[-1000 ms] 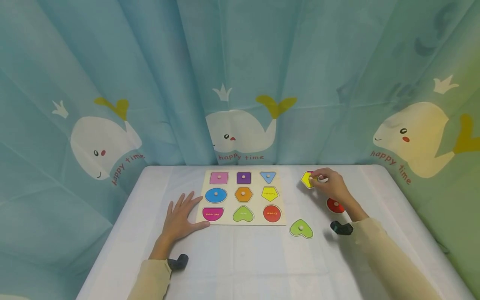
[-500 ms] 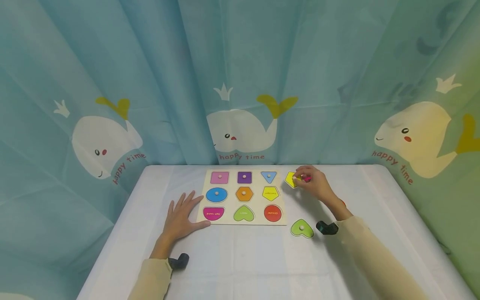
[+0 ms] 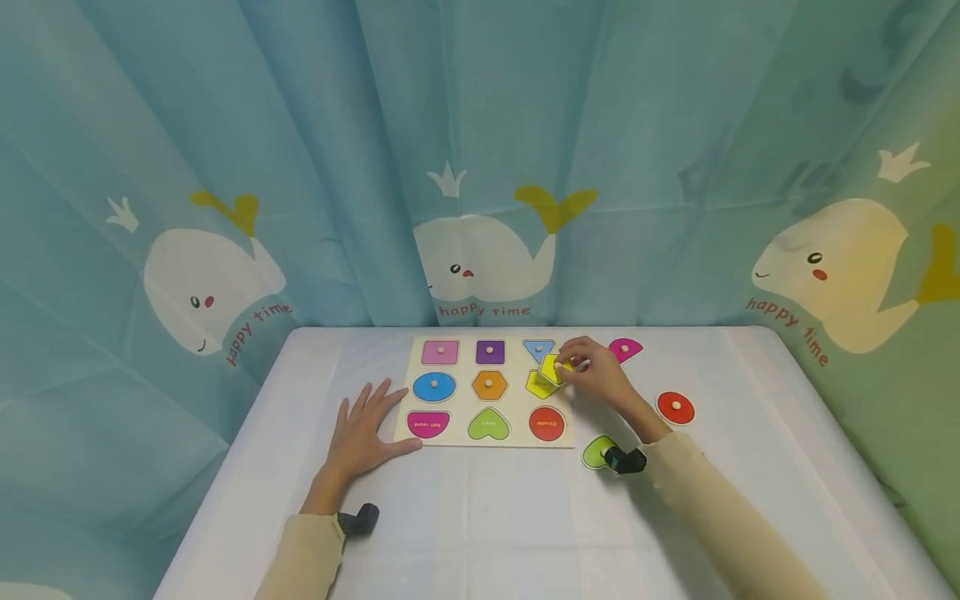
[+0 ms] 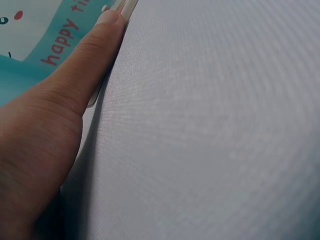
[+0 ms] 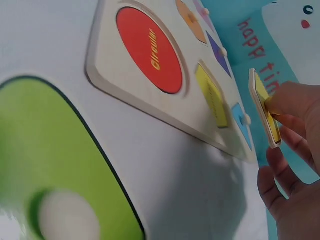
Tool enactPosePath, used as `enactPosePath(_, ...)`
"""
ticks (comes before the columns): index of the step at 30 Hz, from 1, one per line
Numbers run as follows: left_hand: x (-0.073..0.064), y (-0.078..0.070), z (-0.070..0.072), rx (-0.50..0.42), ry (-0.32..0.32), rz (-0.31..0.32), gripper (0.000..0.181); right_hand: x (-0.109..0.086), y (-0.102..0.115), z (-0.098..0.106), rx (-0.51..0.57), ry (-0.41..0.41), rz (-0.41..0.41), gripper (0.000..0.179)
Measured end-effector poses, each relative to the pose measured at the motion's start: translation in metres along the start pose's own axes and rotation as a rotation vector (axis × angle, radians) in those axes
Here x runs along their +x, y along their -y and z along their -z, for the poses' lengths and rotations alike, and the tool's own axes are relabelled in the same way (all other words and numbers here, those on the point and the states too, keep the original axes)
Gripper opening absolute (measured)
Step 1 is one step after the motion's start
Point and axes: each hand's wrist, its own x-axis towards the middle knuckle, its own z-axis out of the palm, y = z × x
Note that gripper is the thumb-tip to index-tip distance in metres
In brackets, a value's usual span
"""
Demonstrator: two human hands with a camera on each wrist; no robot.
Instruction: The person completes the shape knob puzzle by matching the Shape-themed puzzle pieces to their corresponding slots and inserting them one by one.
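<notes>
Left grip (image 4: 50, 115), straight thumb (image 4: 92, 55) at board (image 4: 129, 7), white cloth (image 4: 210, 120) alongside

Soft, fairly even light fills the head view, brightest on the white bench (image 3: 480, 517) around the board (image 3: 519, 417); the curtain (image 3: 480, 108) beyond the board shifts from cool teal on its left to a yellow-green cast on its right. A diffuse shadow from the right grip (image 3: 600, 371) lies just right of the board. Wide-angle distortion splays the bench edges either side of the board, whose small lettering looks soft. In the right wrist view, the green heart piece (image 5: 55, 135), in front of the board, is out of focus, with glare beside its knob (image 5: 69, 215). The left wrist view is dimmer and greyish, blurring across the bench nearer than the board.
</notes>
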Motion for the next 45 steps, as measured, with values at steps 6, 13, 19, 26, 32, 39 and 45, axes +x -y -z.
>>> enactPosePath(6,0.002,-0.001,0.001,-0.001,0.0,-0.006,0.094,-0.001,-0.001,-0.01,0.01,0.012,-0.02,0.011)
enactPosePath(13,0.003,0.0,0.0,0.015,0.007,-0.003,0.094,-0.001,-0.002,-0.021,-0.008,0.048,-0.016,0.007)
enactPosePath(19,0.003,0.001,-0.001,0.014,0.002,-0.004,0.094,-0.001,-0.003,-0.027,-0.046,0.053,0.017,0.005)
enactPosePath(26,0.002,0.0,0.0,0.011,0.004,-0.002,0.094,0.0,-0.005,-0.029,-0.046,0.067,0.028,0.005)
enactPosePath(32,0.001,-0.002,0.0,0.008,0.006,0.002,0.094,0.0,-0.005,-0.029,-0.052,0.066,0.047,0.006)
enactPosePath(39,0.001,-0.001,0.0,0.01,0.006,0.003,0.094,0.0,-0.003,-0.032,-0.047,0.08,0.035,0.005)
enactPosePath(45,0.001,0.001,-0.002,0.017,0.004,0.007,0.094,0.0,-0.004,-0.033,-0.056,0.081,0.013,0.006)
